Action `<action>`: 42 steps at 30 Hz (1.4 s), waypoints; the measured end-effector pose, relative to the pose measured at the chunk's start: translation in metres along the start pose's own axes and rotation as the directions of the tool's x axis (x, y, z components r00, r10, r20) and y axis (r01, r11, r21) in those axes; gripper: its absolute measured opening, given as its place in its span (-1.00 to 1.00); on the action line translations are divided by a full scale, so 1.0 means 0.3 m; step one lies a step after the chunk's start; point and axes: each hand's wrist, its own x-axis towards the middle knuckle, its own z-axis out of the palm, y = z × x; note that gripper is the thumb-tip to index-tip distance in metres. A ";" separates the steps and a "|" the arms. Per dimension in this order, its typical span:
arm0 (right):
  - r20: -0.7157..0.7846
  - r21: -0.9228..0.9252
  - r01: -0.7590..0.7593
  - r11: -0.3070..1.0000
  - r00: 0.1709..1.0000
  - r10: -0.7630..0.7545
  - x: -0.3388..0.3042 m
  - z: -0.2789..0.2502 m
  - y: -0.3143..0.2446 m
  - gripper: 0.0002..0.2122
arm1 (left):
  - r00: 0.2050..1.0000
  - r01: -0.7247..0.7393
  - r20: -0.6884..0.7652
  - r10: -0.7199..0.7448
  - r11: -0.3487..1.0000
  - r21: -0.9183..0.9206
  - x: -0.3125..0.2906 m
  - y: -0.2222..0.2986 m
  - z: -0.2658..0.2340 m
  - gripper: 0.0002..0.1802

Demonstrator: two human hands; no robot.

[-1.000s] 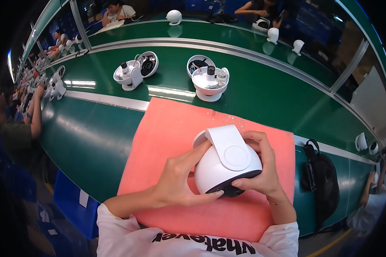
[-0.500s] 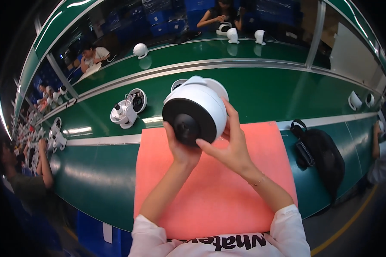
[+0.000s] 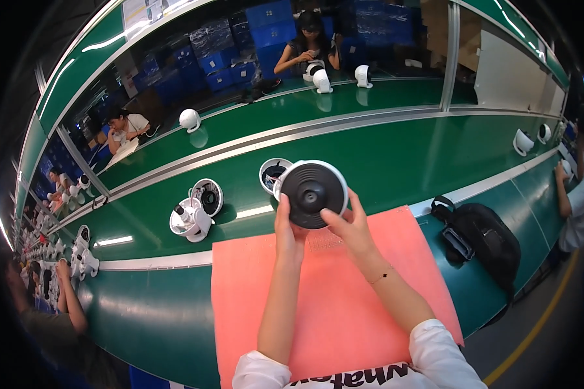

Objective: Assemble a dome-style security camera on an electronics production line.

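Note:
A white round camera [image 3: 313,194] with a ridged black face is held up in front of me, over the far edge of the pink mat. My left hand [image 3: 289,228] closes on its lower left side. My right hand [image 3: 350,228] grips the lower right side, thumb pressed on the black face. Just behind the camera, on the green belt, is an open white housing [image 3: 271,174] with wires inside, partly hidden by the held one. An opened camera [image 3: 191,217] with its inner parts showing sits to the left.
The pink mat [image 3: 253,311] covers the green bench before me. A black bag [image 3: 486,240] lies at right. White cameras [image 3: 189,119] stand on the far belt, where a person [image 3: 310,52] works. Another person's arm [image 3: 68,298] is at left, one more at far right.
Both hands have moved the camera away from me, arms stretched further out. Its black face, earlier tilted to the lower left, now points almost straight at me. The whole view has shifted.

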 end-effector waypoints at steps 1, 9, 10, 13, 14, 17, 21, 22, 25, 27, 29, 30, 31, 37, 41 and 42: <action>-0.041 0.086 -0.098 0.992 0.994 0.101 0.016 -0.015 0.003 -0.33 | 0.996 0.085 -0.042 -0.082 0.993 0.075 0.038 -0.030 -0.057 -0.41; -0.303 0.420 -0.033 0.907 0.937 0.174 0.186 -0.272 0.060 -0.34 | 0.957 -0.062 -0.281 0.067 0.998 0.025 0.104 -0.070 -0.180 -0.47; -0.342 0.323 0.027 0.946 0.935 0.090 0.189 -0.296 0.054 -0.34 | 0.961 -0.022 -0.277 0.019 1.000 -0.008 0.113 -0.088 -0.196 -0.47; -0.477 0.230 0.029 0.973 0.875 0.086 0.200 -0.355 0.066 -0.33 | 0.972 0.060 -0.224 -0.071 0.997 -0.057 0.109 -0.132 -0.192 -0.48; -0.452 0.211 0.009 0.977 0.888 0.090 0.209 -0.374 0.062 -0.34 | 0.976 0.092 -0.188 -0.106 0.992 -0.083 0.111 -0.135 -0.188 -0.41; -0.426 0.182 -0.030 0.983 0.899 0.106 0.220 -0.407 0.093 -0.40 | 0.980 0.148 -0.117 -0.163 0.981 -0.125 0.108 -0.157 -0.196 -0.30; -0.365 0.279 -0.035 0.960 0.921 0.140 0.225 -0.436 0.120 -0.50 | 0.981 0.167 -0.093 -0.170 0.985 -0.046 0.091 -0.170 -0.154 -0.23; -0.314 0.303 -0.047 0.952 0.938 0.146 0.230 -0.458 0.121 -0.52 | 0.980 0.185 -0.069 -0.188 0.981 -0.050 0.094 -0.184 -0.136 -0.21; -0.305 0.296 -0.040 0.954 0.943 0.134 0.210 -0.445 0.128 -0.61 | 0.957 0.275 -0.056 -0.283 0.953 -0.125 0.150 -0.218 -0.075 -0.01; -0.290 0.289 -0.046 0.956 0.948 0.133 0.199 -0.402 0.121 -0.66 | 0.954 0.270 -0.092 -0.284 0.953 -0.137 0.209 -0.252 -0.072 -0.03; -0.273 0.317 -0.062 0.946 0.950 0.153 0.195 -0.388 0.142 -0.68 | 0.965 0.164 -0.185 -0.185 0.979 -0.122 0.239 -0.271 -0.060 -0.12; -0.284 0.330 -0.076 0.941 0.943 0.176 0.189 -0.377 0.143 -0.68 | 0.954 0.119 -0.258 -0.152 0.983 -0.139 0.250 -0.275 -0.062 -0.21; -0.283 0.330 -0.068 0.942 0.944 0.168 0.185 -0.366 0.138 -0.68 | 0.967 0.079 -0.230 -0.113 0.985 -0.152 0.266 -0.269 -0.082 -0.20; -0.070 -0.209 -0.005 0.978 0.998 -0.010 0.123 -0.275 0.082 -0.48 | 0.970 0.164 -0.211 -0.118 0.963 0.215 0.169 -0.014 -0.221 -0.48; 0.215 -0.796 0.412 0.443 0.877 -0.430 0.073 -0.183 0.108 -0.14 | 0.974 0.170 -0.210 -0.087 0.891 0.420 0.050 0.179 -0.258 -0.49; 0.280 -0.784 0.477 0.398 0.843 -0.460 0.052 -0.152 0.093 -0.15 | 0.983 0.137 -0.169 -0.067 0.884 0.446 0.023 0.228 -0.269 -0.48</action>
